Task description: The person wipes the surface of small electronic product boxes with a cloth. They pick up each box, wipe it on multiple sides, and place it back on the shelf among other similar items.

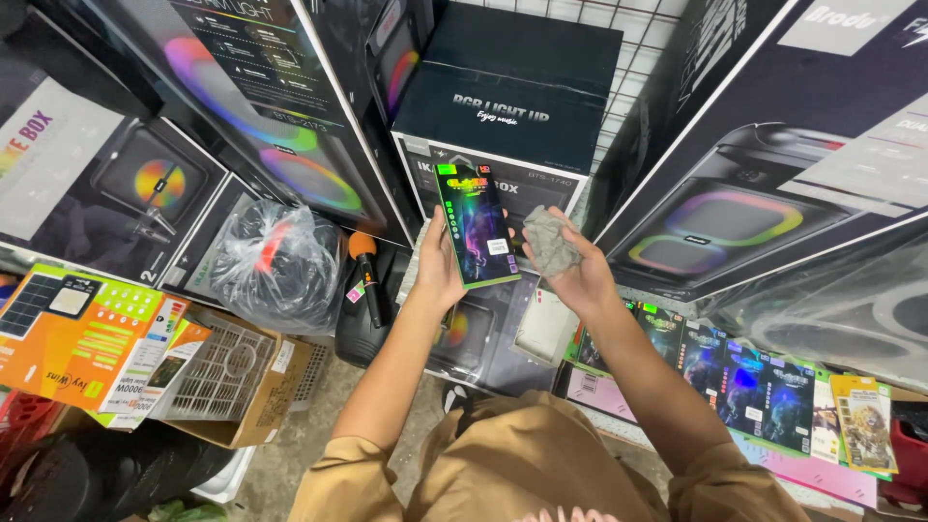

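Between tall speaker cartons, at the centre of the head view, the left hand (440, 275) gripped a flat retail packet (474, 225), fingers wrapped behind it and the thumb along its left edge. That packet stood nearly upright, tilted a little to 11 o'clock; it was slim and rectangular, dark on its face with a rainbow-coloured swirl, a bright green band at the top and a green lower edge. Just beside it at 3 o'clock, the right hand (578, 274) was curled shut around a crumpled grey cloth (552, 242), which bulged above the fingers and lay close to the packet's right edge; whether cloth and packet touched could not be told.

Behind both hands at 12 o'clock stood a black box (509, 92) on a white-fronted carton. At 9 o'clock lay a clear plastic bag (277, 253) over something dark and red, with an orange-headed microphone (364, 275) beside it. At 8 o'clock sat an orange and green box (72, 333) and an open cardboard carton (253, 382) holding a white grille. At 4 o'clock a row of similar dark packets (744, 382) lay overlapping on pink sheets.
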